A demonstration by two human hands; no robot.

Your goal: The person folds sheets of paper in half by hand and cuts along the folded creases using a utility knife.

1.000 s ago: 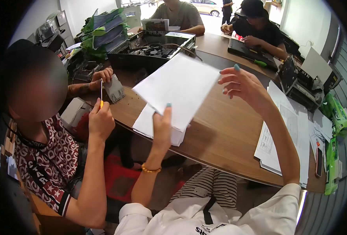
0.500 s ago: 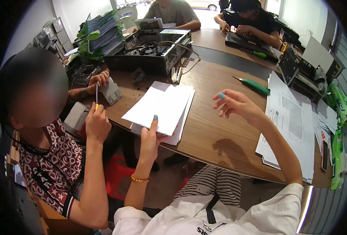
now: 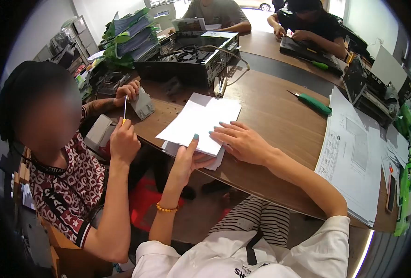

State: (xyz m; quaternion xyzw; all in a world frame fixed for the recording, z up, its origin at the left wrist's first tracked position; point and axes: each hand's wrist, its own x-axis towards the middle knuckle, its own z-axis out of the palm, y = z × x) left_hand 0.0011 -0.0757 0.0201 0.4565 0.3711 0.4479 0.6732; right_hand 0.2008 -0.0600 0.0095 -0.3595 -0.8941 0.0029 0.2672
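A small stack of white paper sheets (image 3: pixel 198 121) lies at the table's near edge, its lower sheets poking out at the near side. My left hand (image 3: pixel 185 160) grips the near edge of the stack, thumb on top and fingers underneath. Against the stack's right edge rests my right hand (image 3: pixel 242 142), fingers stretched out and fingertips on the top sheet. A larger pile of printed sheets (image 3: pixel 349 153) with drawings lies to the right of my right arm. Beyond my right hand is a green-handled tool (image 3: pixel 315 104).
At left, a co-worker (image 3: pixel 61 176) holds a screwdriver (image 3: pixel 125 109) and a grey metal part (image 3: pixel 143 104). An open computer case (image 3: pixel 187 58) stands behind the paper. Two other people sit across the table, one handling a black device (image 3: pixel 310 55). A phone (image 3: pixel 391 190) lies far right.
My right hand has come left and down from above the table onto the right edge of the paper stack. My left hand keeps its hold. The whole view has shifted slightly.
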